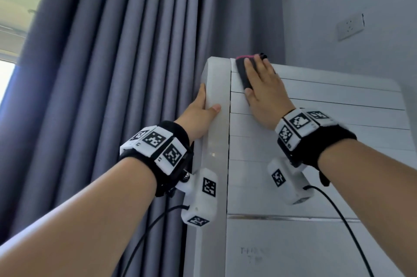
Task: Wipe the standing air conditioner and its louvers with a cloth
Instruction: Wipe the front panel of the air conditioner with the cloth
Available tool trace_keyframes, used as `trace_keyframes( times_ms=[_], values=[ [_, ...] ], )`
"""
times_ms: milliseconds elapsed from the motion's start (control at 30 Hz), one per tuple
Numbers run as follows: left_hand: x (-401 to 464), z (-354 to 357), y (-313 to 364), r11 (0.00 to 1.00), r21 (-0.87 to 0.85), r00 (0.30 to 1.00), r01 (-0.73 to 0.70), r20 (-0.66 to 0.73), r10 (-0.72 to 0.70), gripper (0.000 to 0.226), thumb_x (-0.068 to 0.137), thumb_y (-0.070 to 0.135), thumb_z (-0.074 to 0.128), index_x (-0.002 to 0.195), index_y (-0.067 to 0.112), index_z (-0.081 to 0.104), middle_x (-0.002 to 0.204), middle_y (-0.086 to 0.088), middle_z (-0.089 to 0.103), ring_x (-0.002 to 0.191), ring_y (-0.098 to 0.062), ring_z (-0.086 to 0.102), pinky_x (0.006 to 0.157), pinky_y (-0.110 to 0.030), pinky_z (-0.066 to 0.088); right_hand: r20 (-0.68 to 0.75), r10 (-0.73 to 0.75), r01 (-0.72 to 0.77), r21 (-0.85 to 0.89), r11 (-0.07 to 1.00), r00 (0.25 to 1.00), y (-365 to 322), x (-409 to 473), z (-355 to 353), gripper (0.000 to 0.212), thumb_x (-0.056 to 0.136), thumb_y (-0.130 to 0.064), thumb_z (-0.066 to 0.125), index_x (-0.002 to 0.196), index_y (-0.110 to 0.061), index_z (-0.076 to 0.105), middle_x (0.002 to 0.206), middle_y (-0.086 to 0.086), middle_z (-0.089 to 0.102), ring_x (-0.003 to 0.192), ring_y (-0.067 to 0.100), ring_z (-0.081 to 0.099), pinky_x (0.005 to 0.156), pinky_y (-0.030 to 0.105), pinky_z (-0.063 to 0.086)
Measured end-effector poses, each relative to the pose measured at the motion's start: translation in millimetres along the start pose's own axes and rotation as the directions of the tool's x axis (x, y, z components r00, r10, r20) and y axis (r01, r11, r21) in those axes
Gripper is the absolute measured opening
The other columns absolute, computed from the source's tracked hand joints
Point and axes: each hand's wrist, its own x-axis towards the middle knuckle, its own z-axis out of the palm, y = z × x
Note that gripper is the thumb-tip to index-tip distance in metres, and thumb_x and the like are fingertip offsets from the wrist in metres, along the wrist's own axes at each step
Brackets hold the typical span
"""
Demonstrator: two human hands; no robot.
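Glossy white plastic air conditioner (pixel 316 186), smooth louvers (pixel 338 94), dark matt cloth (pixel 242 73), grey fabric curtain (pixel 112 73)

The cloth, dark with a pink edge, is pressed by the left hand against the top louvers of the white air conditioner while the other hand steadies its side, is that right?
Not quite: the head view shows the right hand pressing the cloth against the top louvers of the air conditioner. The left hand is the one steadying its side.
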Motion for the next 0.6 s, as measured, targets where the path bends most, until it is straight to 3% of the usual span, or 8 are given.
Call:
trace_keyframes(
  times_ms=[200,467,600],
  values=[
    [-2.6,-2.6,-1.6,0.999,-0.038,1.0,-0.013,0.009,0.013,0.062,0.097,0.018,0.044,0.149,0.032,0.011,0.144,-0.003,0.044,0.127,-0.023,0.047,0.107,-0.044,0.038,0.052,-0.227,0.229,-0.031,0.973,0.972,-28.7,17.7,3.4,0.061,0.095,-0.017,0.036,0.147,-0.015,0.004,0.157,0.004,-0.003,0.144,0.02,-0.004,0.117,0.035,0.003],
    [-11.1,-5.7,-4.7,0.991,-0.13,0.999,-0.019,0.043,0.025,0.06,0.098,0.011,0.041,0.149,0.031,0.015,0.149,0.002,0.037,0.133,-0.017,0.04,0.112,-0.042,0.032,0.029,-0.291,0.29,0.027,0.956,0.956,-16.3,-14.2,6.1,0.06,0.095,-0.016,0.037,0.147,-0.017,0.008,0.157,0.002,0.002,0.144,0.016,-0.003,0.113,0.028,0.0],
    [-20.7,-7.9,-12.3,0.987,-0.163,0.997,0.002,0.075,0.01,0.058,0.099,0.009,0.039,0.148,0.033,0.019,0.147,0.004,0.04,0.123,-0.017,0.047,0.106,-0.038,0.035,0.102,-0.366,0.366,0.015,0.93,0.925,-12.7,-57.2,15.0,0.061,0.095,-0.02,0.037,0.146,-0.021,0.003,0.157,0.0,-0.002,0.142,0.012,-0.009,0.112,0.026,-0.005]
  ],
)
